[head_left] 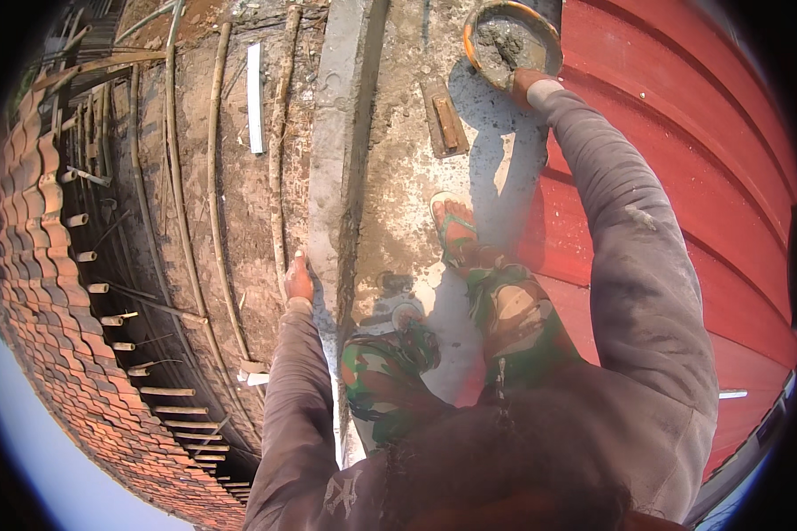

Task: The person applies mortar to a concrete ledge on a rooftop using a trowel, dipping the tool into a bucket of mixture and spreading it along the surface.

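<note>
My left hand (298,280) rests on the edge of a grey concrete ridge strip (345,133) that runs along the rooftop. My right hand (524,84) reaches far forward and grips the rim of an orange pan (483,22) filled with wet grey mortar. A wooden float (444,119) caked with cement lies on the concrete slab (398,203) between the two hands. My feet in sandals stand on the slab below it.
Red corrugated metal roofing (682,142) slopes away on the right. Bamboo poles (214,177) and battens lie over the bare roof on the left, with clay roof tiles (53,292) beyond them at the drop-off. A white strip (254,97) lies among the poles.
</note>
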{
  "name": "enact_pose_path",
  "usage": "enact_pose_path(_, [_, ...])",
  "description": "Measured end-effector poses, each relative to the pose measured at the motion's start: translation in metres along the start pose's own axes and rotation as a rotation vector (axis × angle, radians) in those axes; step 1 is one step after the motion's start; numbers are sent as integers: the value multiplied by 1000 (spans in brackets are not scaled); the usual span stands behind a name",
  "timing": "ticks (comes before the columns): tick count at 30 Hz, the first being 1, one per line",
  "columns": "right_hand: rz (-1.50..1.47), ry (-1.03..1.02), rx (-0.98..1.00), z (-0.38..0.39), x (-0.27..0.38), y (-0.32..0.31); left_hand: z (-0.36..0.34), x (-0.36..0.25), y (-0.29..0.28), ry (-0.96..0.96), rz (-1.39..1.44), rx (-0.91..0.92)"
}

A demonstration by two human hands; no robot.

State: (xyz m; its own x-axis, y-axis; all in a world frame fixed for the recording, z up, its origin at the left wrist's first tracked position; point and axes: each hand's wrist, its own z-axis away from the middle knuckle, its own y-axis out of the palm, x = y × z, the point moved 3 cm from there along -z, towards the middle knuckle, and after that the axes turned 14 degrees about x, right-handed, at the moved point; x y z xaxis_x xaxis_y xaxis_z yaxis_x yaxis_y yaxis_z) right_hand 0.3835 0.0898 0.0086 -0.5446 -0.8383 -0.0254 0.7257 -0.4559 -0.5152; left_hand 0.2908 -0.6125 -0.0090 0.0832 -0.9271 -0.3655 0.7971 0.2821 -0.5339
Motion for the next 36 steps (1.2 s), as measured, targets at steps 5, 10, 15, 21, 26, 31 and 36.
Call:
enact_pose_path(5, [13,0,-278,78,-35,-60,-37,-39,-3,-25,142,-108])
enact_pose_path(10, [17,36,-277,37,-44,-36,-80,-54,15,1,-25,-215])
enact_pose_path(15, [-85,-36,-333,56,-35,-20,-92,-21,4,23,-215,-330])
enact_pose_path(21, [-110,97,-328,66,-34,5,-72,-72,27,-98,24,-319])
enact_pose_path(26, [-276,126,-423,94,-13,-23,-64,-67,1,-132,-62,-425])
enact_pose_path(31, [-22,119,-321,71,4,4,-65,-72,17,-134,46,-378])
enact_pose_path(36, [-221,160,-458,71,0,7,-70,-65,15,-185,44,-369])
